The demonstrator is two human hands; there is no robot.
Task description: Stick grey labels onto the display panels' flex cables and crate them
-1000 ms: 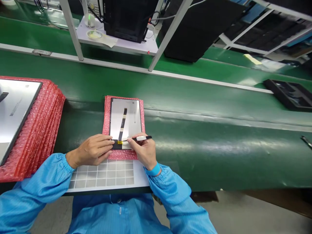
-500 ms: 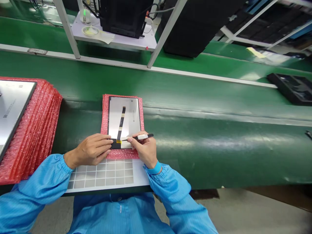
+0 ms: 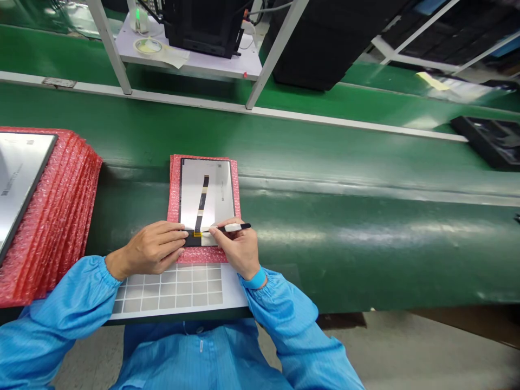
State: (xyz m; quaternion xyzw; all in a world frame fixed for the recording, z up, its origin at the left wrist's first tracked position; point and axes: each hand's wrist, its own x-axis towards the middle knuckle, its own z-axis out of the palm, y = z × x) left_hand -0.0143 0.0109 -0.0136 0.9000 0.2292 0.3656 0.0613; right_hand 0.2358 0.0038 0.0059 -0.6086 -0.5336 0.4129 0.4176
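Note:
A display panel (image 3: 219, 189) with a silvery back lies on a pink bubble-wrap sheet (image 3: 174, 184) in front of me. A dark flex cable (image 3: 201, 203) runs down it to a yellow-edged connector (image 3: 197, 234) on the black strip at its near edge. My left hand (image 3: 152, 246) rests at the panel's lower left corner, fingers stretched out, fingertips on the black strip. My right hand (image 3: 240, 246) is closed round a slim pen-like tool (image 3: 233, 227), white with a black end. Its fine dark tip is beside the connector.
Under the bubble wrap lies a sheet of grey squares (image 3: 170, 290) at the bench edge. A tall stack of pink bubble-wrap sheets (image 3: 69, 200) with another panel (image 3: 24, 173) on top stands left. A shelf (image 3: 195, 62) is behind; a black tray (image 3: 487, 141) lies far right.
My right hand and the tool have shifted slightly left, the tip still beside the connector. My left hand stays at the corner. The view has moved a little.

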